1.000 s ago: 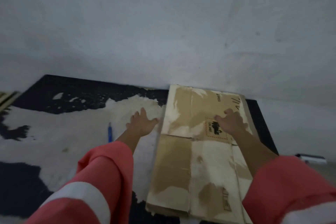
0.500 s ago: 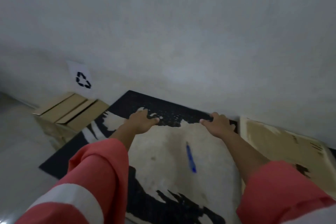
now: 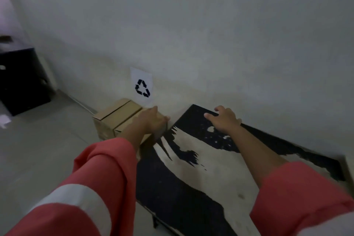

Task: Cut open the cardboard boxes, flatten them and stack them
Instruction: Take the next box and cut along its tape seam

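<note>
The view has swung left since a moment ago — the flattened board and blue pen are out of sight. The left hand (image 3: pixel 153 120) now rests, fingers spread, on the closed cardboard box (image 3: pixel 122 119) by the wall; the right hand (image 3: pixel 224 119) lies flat and released on the mat (image 3: pixel 191 178).

Both arms outstretched — left hand (image 3: pixel 154 120) and right hand (image 3: pixel 224 119) palm-down, spread.
</note>
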